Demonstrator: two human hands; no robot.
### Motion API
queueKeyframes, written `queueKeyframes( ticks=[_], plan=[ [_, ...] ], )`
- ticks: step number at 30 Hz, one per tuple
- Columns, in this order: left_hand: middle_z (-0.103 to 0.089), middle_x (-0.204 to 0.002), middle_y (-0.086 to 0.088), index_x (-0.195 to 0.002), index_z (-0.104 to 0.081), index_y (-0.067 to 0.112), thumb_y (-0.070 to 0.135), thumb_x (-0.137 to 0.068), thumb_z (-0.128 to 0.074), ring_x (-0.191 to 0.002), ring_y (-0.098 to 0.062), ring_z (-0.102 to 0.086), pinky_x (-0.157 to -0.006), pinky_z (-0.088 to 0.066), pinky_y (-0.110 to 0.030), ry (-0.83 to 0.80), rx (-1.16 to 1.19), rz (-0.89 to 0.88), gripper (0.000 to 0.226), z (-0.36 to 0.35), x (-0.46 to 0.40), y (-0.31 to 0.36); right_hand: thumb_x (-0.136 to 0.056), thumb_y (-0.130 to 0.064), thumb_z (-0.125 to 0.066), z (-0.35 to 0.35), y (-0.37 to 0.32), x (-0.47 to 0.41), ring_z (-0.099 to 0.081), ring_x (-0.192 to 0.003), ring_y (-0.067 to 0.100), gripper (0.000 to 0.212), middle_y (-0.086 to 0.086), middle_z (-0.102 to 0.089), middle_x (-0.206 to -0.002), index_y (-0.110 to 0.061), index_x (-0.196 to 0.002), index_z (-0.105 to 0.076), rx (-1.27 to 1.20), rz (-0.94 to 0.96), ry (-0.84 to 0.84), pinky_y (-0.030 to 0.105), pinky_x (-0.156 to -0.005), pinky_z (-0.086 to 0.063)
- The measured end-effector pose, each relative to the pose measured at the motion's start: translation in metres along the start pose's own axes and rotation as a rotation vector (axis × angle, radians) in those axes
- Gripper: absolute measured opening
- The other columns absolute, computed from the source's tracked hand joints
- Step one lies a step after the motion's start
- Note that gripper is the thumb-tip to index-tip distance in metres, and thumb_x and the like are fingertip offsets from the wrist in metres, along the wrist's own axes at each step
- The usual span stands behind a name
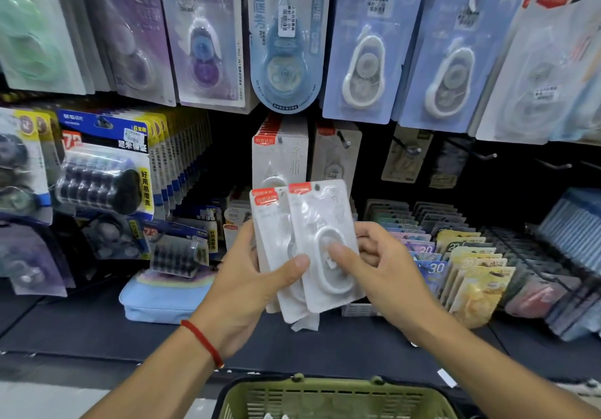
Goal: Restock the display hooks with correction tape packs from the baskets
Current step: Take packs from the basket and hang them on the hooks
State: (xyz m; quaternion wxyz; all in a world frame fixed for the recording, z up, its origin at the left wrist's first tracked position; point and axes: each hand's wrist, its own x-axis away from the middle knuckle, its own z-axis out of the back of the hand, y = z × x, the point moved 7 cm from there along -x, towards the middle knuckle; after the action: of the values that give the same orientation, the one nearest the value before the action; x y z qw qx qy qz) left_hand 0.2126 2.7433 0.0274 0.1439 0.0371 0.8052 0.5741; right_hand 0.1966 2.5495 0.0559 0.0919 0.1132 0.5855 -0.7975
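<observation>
We have a fanned stack of white correction tape packs (302, 249) in both hands, chest-high in front of the shelf, above the green basket (338, 399). Left hand (260, 278) clamps the stack: thumb across the front, fingers curled behind. Right hand (377, 262) pinches the front pack, thumb pressed on its blister, fingers wrapped behind.

Risks as we see them:
- The packs sit skewed, not squared. Peeling off the front one could drag its neighbours loose; anything dropped may miss the basket and hit the shelf ledge.
- The target hook (344, 142) carries matching white packs and sits close to the full row (279, 155) on its left. Easy to thread the wrong peg or bump that row.
- The hang hole near the red tab is small, and the thumb grips low, so the top could flex and miss the hook tip.
</observation>
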Motion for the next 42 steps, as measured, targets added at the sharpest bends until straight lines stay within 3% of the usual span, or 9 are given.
queueKeyframes(
  ticks=[4,8,13,24,27,29,33,37,42],
  plan=[
    [-0.074,-0.129,-0.005,-0.138,-0.056,0.025,0.013,-0.065,-0.095,-0.121,-0.026,-0.071,-0.095,-0.061,-0.042,0.044,-0.069,-0.009,0.083,0.008,-0.002,0.001,-0.087,-0.064,-0.069,0.023,-0.008,-0.009,-0.076,-0.091,0.011,0.039,-0.010,-0.077,-0.103,-0.036,-0.112,-0.057,-0.021,0.027,0.150,0.040,-0.074,-0.062],
    [-0.077,-0.121,-0.002,-0.131,-0.060,0.025,0.018,-0.064,-0.090,-0.110,-0.022,-0.076,-0.081,-0.064,-0.031,0.174,-0.137,-0.098,0.074,0.018,-0.002,0.011,-0.092,-0.066,-0.063,0.030,-0.021,-0.028,-0.073,-0.081,0.003,0.030,-0.017,-0.073,-0.103,-0.048,-0.112,-0.050,-0.006,0.064,0.133,0.021,-0.057,-0.053],
    [-0.079,-0.113,-0.003,-0.125,-0.062,0.027,0.020,-0.065,-0.087,-0.098,-0.025,-0.078,-0.056,-0.060,-0.025,0.205,-0.136,-0.115,0.066,0.024,0.002,0.015,-0.101,-0.051,-0.063,0.023,-0.014,-0.041,-0.057,-0.047,0.021,0.022,-0.001,-0.075,-0.098,-0.039,-0.115,-0.052,-0.095,-0.015,0.112,0.036,-0.045,-0.050],
    [-0.079,-0.113,0.000,-0.125,-0.063,0.028,0.024,-0.062,-0.089,-0.102,-0.019,-0.078,-0.068,-0.063,-0.025,0.254,-0.165,-0.158,0.069,0.033,0.002,0.020,-0.100,-0.044,-0.067,0.036,-0.015,-0.035,-0.050,-0.038,0.018,0.020,0.002,-0.074,-0.084,-0.026,-0.108,-0.061,-0.098,-0.003,0.268,0.030,-0.039,-0.042],
    [-0.079,-0.115,0.001,-0.124,-0.063,0.030,0.025,-0.062,-0.090,-0.102,-0.018,-0.078,-0.068,-0.063,-0.025,0.278,-0.169,-0.174,0.068,0.033,0.003,0.022,-0.099,-0.049,-0.066,0.034,-0.013,-0.035,-0.060,-0.043,0.017,0.030,0.000,-0.076,-0.091,-0.025,-0.116,-0.060,-0.082,-0.044,0.230,0.038,-0.045,-0.052],
    [-0.079,-0.113,0.004,-0.121,-0.064,0.032,0.024,-0.062,-0.090,-0.100,-0.016,-0.078,-0.066,-0.063,-0.024,0.302,-0.172,-0.180,0.065,0.033,0.004,0.022,-0.098,-0.058,-0.062,0.030,-0.004,-0.038,-0.075,-0.061,0.015,0.049,-0.003,-0.073,-0.111,-0.024,-0.132,-0.053,-0.033,-0.156,0.148,0.046,-0.068,-0.064],
    [-0.080,-0.109,0.007,-0.107,-0.068,0.042,0.028,-0.061,-0.092,-0.095,-0.013,-0.078,-0.060,-0.062,-0.025,0.315,-0.191,-0.175,0.054,0.030,0.004,0.019,-0.099,-0.060,-0.057,0.027,0.018,-0.037,-0.075,-0.084,0.021,0.081,0.000,-0.059,-0.118,-0.018,-0.161,-0.026,0.445,-0.337,0.003,0.048,-0.084,-0.063],
    [-0.079,-0.111,0.005,-0.114,-0.066,0.036,0.030,-0.058,-0.095,-0.097,-0.015,-0.078,-0.065,-0.063,-0.027,0.299,-0.194,-0.163,0.063,0.018,0.004,0.013,-0.087,-0.070,-0.061,-0.011,0.016,-0.021,-0.073,-0.100,0.009,0.046,-0.012,-0.075,-0.112,-0.040,-0.121,-0.068,0.217,-0.202,-0.343,0.038,-0.080,-0.065],
    [-0.078,-0.118,-0.003,-0.128,-0.060,0.020,0.024,-0.067,-0.098,-0.106,-0.025,-0.077,-0.077,-0.065,-0.036,0.235,-0.145,-0.123,0.072,0.006,0.003,0.011,-0.074,-0.063,-0.075,-0.020,0.012,-0.013,-0.078,-0.088,0.018,0.048,-0.009,-0.079,-0.104,-0.036,-0.112,-0.064,0.081,-0.123,-0.298,0.042,-0.067,-0.064]
  ],
)
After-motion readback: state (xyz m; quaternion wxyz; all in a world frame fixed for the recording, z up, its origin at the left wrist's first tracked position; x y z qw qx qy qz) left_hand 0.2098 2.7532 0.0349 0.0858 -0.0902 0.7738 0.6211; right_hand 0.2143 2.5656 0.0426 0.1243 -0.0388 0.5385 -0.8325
